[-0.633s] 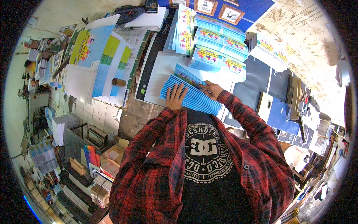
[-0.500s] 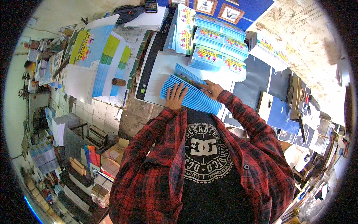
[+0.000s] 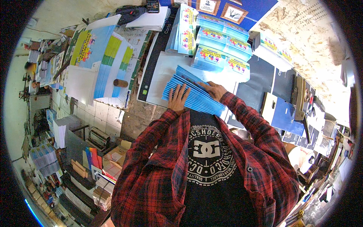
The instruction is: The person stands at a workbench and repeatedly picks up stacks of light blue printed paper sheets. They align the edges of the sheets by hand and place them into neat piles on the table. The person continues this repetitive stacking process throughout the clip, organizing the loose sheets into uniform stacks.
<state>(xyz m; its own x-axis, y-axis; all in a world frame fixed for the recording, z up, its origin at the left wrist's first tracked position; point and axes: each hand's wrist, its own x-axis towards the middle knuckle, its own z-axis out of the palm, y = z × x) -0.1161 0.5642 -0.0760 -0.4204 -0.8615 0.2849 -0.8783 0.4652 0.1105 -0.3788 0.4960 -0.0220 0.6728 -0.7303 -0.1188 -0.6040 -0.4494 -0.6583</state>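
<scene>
A fanned row of blue printed sheets (image 3: 202, 99), perhaps folded, lies slanted across the table just in front of my chest. My left hand (image 3: 177, 98) rests flat on its left part, fingers spread and pointing away from me. At the far right edge of the fan, my right hand (image 3: 214, 90) has its fingers bent together round the edge of the rearmost sheet (image 3: 185, 75). That sheet leans up against the rest, with a narrow strip of its printed face showing. My right thumb is mostly hidden.
Beyond the fan stand stacks of blue and yellow printed booklets (image 3: 210, 55), with an upright pile (image 3: 186, 32) at their left. More printed sheets (image 3: 102, 64) cover a table at the left, with a brown cylinder (image 3: 120, 83) on them. A dark board (image 3: 255, 75) lies at the right.
The rearmost sheet has tipped closer to the fan, and less of its printed face shows. My right fingers have shifted slightly left along its edge. My left hand stays put.
</scene>
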